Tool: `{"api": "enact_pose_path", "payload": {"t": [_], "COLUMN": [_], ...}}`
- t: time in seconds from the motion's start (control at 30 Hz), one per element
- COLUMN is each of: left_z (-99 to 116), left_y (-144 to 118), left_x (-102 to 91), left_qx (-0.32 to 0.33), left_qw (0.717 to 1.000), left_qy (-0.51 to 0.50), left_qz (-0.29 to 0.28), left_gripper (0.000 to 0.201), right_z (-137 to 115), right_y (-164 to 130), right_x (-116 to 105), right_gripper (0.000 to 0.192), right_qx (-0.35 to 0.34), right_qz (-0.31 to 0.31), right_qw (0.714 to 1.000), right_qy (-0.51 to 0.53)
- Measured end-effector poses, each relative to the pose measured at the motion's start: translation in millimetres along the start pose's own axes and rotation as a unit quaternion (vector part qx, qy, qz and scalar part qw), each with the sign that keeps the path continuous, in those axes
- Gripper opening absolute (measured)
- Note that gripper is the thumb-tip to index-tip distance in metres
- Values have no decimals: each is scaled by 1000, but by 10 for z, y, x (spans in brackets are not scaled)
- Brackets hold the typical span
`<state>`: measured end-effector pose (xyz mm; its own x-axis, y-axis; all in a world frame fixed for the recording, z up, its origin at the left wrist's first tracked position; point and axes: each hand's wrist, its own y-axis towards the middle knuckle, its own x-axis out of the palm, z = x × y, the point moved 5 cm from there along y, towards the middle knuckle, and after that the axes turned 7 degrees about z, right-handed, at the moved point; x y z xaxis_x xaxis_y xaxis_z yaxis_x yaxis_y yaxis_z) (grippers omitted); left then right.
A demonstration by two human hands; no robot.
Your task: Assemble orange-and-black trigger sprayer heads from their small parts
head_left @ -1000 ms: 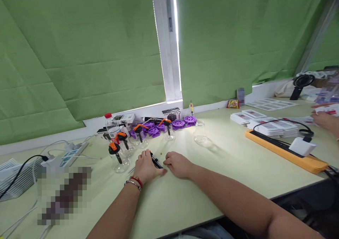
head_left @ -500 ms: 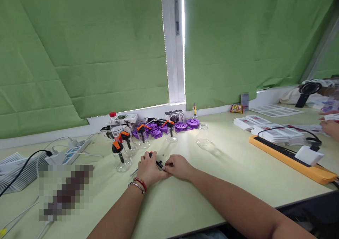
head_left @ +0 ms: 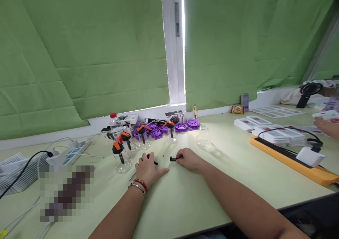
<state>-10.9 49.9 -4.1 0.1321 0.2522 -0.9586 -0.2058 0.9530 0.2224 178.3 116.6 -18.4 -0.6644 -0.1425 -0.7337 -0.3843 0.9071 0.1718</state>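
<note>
My left hand [head_left: 148,170] rests on the table, its fingers curled over a black-and-orange bottle top [head_left: 155,163] that is mostly hidden; its thumb is stretched out to the right. From under that hand a thin metal rod [head_left: 132,175] sticks out. My right hand [head_left: 189,159] pinches a small black plastic piece [head_left: 173,158], apart from the left hand. Tiny bits [head_left: 163,156] lie between the hands. Beyond them stand several clear glass bottles [head_left: 123,167] with black-and-orange tops. An open clear glass vessel [head_left: 203,140] stands to the right.
Purple plastic parts [head_left: 156,134] and a boxed cup holder [head_left: 174,116] line the wall. On the right are an orange power strip [head_left: 288,157], white card stacks [head_left: 272,134] and another person's hand [head_left: 327,126]. Cables and a blue-white power strip [head_left: 76,152] lie left.
My right hand has moved right, away from my left hand, with the small black piece between its fingers. My left hand has stayed nearly in place, its thumb now free.
</note>
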Motion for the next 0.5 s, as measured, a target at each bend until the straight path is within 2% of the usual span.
{"api": "enact_pose_path", "payload": {"t": [0.07, 0.13, 0.2, 0.27, 0.33, 0.43, 0.5], "left_z": [2, 46, 151, 289, 402, 488, 500], "left_y": [8, 4, -31, -95, -156, -206, -206], "left_x": [10, -9, -47, -66, -36, 65, 115], "left_qx": [8, 37, 98, 166, 196, 181, 168], "left_qw": [1000, 997, 988, 974, 968, 972, 974], "left_qy": [2, 3, -15, -60, -113, -150, -153], "left_qz": [21, 69, 122, 140, 105, 24, -4], "left_gripper": [92, 90, 78, 58, 42, 33, 30], "right_z": [72, 114, 134, 127, 90, 10, -24], "right_y": [19, 29, 29, 21, 6, -19, -34], "right_x": [-89, -141, -158, -156, -159, -182, -196], "right_gripper": [17, 16, 16, 17, 19, 20, 21], "right_qx": [8, 6, 6, 6, -2, -24, -32], "right_qz": [5, -3, -20, -40, -49, -45, -40], "right_qw": [1000, 1000, 1000, 998, 998, 998, 998], "right_qy": [1, 5, 21, 39, 46, 44, 40]}}
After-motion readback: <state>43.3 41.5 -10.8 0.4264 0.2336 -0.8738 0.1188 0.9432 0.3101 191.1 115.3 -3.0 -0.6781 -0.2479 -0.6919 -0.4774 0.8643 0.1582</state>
